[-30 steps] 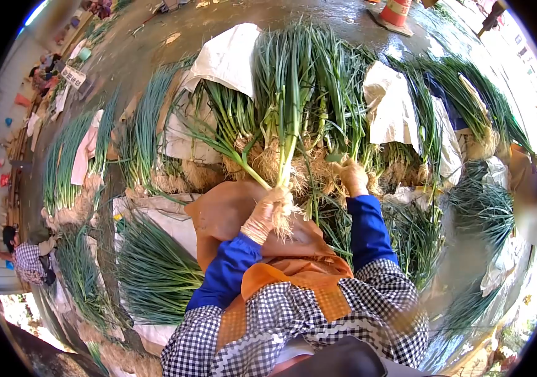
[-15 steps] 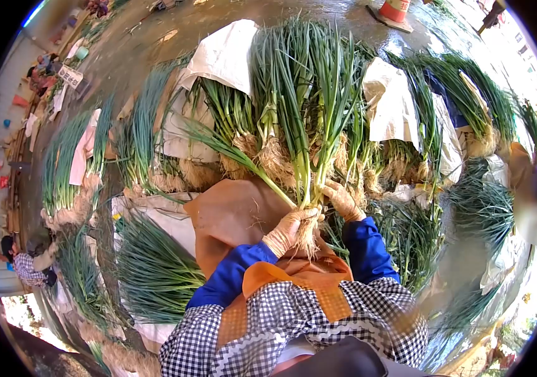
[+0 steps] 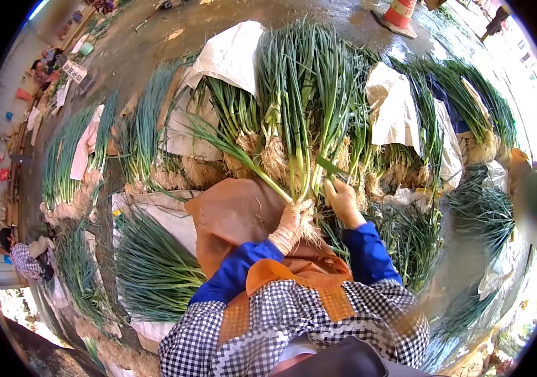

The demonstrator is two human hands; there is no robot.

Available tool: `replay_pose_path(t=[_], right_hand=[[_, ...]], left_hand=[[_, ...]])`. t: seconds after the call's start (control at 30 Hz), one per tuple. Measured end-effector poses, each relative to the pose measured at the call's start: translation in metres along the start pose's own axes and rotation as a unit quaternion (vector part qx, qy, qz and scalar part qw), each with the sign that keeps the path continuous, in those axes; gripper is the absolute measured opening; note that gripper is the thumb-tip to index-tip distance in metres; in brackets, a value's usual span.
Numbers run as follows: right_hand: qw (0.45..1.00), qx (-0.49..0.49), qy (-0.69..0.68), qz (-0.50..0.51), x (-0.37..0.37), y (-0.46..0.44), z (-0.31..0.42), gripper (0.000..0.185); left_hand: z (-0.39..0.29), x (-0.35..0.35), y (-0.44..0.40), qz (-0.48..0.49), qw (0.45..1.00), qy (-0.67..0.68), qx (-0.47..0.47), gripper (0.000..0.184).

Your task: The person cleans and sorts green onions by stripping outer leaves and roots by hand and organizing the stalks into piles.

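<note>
My left hand is wrapped round several green onions just above their roots, over the brown apron. Their pale stems fan upward from my fist, one of them slanting off to the left, and the roots hang out beside my palm. Close by on the right, my right hand is closed with a loose green leaf at its fingertips. Behind both hands stand bundles of green onions with bushy, tan roots.
More green onions lie on white sheeting at the left, others at the right. White sacks cover some bundles. A traffic cone stands at the back. One person is at the far left.
Compared with a second ago, my left hand has moved right and holds more stems. My right hand came in to the stems, then drew slightly up and away with a leaf.
</note>
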State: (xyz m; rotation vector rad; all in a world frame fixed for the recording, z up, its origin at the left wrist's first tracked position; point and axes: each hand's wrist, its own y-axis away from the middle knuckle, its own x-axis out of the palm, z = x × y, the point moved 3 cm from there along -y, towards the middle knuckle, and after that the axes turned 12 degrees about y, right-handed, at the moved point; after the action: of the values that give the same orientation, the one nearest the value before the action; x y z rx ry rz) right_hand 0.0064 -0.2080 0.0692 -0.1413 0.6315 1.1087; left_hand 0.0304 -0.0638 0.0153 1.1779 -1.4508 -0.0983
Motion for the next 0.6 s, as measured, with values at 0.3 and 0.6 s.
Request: replay_pose_path(t=[0.3, 0.6], right_hand=[[0.945, 0.055, 0.320, -0.028, -0.066, -0.013, -0.032, 0.035], [0.972, -0.095, 0.201, -0.078, 0.009, -0.104, 0.019, 0.037]], left_hand=[[-0.023, 0.011, 0.005, 0.073, 0.995, -0.069, 0.027, 0.022], [-0.007, -0.005, -0.004, 0.076, 0.996, -0.016, 0.041, 0.025]])
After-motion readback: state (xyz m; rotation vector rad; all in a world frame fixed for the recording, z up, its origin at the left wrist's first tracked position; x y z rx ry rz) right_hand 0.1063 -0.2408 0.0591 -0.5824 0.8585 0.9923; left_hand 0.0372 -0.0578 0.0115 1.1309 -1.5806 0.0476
